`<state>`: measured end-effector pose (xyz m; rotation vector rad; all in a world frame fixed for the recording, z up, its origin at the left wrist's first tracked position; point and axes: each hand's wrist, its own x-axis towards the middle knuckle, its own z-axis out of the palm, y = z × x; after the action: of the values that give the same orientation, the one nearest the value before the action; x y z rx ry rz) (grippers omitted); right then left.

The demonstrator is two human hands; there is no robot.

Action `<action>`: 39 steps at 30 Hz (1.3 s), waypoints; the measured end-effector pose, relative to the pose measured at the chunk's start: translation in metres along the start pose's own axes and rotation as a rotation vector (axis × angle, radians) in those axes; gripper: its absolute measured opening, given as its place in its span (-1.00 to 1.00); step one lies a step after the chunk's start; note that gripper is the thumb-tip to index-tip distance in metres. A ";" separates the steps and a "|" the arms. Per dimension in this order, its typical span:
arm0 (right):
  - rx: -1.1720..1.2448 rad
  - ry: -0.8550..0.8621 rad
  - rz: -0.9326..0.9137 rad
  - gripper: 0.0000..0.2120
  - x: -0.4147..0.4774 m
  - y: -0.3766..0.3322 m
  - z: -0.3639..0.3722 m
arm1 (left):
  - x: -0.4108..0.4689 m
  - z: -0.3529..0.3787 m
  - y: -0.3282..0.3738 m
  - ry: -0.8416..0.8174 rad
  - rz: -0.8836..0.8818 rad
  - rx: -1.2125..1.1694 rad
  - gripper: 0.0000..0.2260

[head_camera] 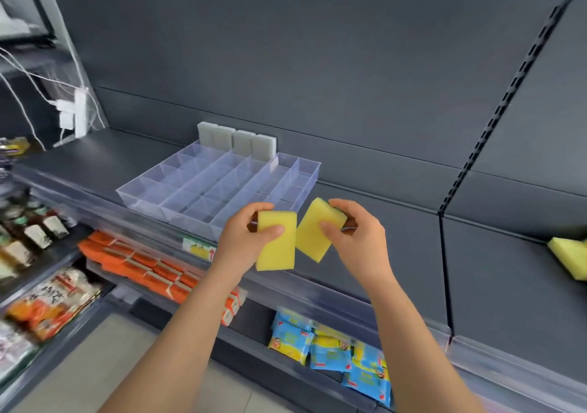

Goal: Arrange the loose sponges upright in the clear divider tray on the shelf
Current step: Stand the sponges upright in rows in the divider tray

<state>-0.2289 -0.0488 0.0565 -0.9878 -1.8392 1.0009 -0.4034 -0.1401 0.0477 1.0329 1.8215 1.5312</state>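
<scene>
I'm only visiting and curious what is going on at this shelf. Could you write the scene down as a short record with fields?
Left hand: grips a yellow rectangular foam sponge, held upright
Right hand: grips a second yellow foam sponge, tilted
Tray: clear plastic divider tray on the dark grey shelf
Already standing: four grey sponges upright along the tray's back
Waiting: more yellow sponges lying on the shelf, far right

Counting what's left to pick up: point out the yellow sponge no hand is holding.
The far-right sponge, lying loose on the shelf. The other two are gripped, one in the left hand, one in the right hand.
</scene>
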 end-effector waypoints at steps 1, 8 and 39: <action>-0.007 -0.006 -0.003 -0.69 0.004 -0.004 0.008 | 0.005 -0.008 -0.001 0.002 0.003 -0.002 -0.70; -0.056 0.009 -0.010 -0.68 0.052 -0.015 0.048 | 0.057 -0.038 -0.004 -0.007 0.023 -0.012 -0.68; -0.640 0.042 -0.021 -0.69 0.250 0.081 0.108 | 0.270 -0.017 -0.008 -0.026 0.276 0.341 -0.66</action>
<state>-0.3983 0.1756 0.0134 -1.3370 -2.1763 0.3614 -0.5700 0.0732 0.0621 1.5104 2.0336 1.3723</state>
